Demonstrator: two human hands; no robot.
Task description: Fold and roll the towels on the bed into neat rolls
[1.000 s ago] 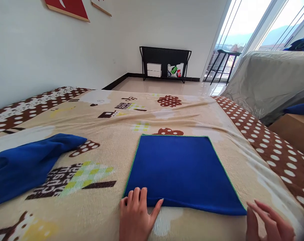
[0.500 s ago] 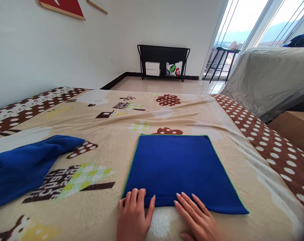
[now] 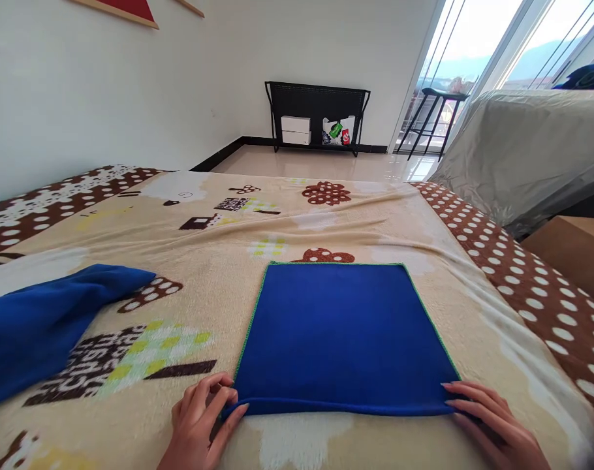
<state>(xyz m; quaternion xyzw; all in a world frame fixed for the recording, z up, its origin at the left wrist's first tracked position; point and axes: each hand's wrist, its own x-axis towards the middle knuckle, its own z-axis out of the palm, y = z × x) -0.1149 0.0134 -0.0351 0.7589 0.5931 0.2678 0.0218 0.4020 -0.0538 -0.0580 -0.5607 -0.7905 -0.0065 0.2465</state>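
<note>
A blue cloth (image 3: 341,333) with green stitched edging lies spread out on the patterned blanket, its near edge slightly raised into a ridge. At its near left corner, my left hand (image 3: 199,421) pinches the fabric between thumb and fingers. My right hand (image 3: 497,418) grips the near right corner, thumb on the near side and fingertips over the edge; the corner itself is hidden by the fingers. Farther left lies a second blue cloth (image 3: 57,326), crumpled and touched by neither hand.
The beige blanket (image 3: 218,339) with brown dotted borders covers the bed. Beyond its far edge, a black metal rack (image 3: 318,108) holds a white box and a printed bag. To the right are a plastic-covered piece of furniture (image 3: 536,143), a cardboard box (image 3: 576,251) and a black stool (image 3: 438,104).
My hands have moved apart along the near edge, left hand to the left corner and right hand to the right corner. Both have closed on the cloth there.
</note>
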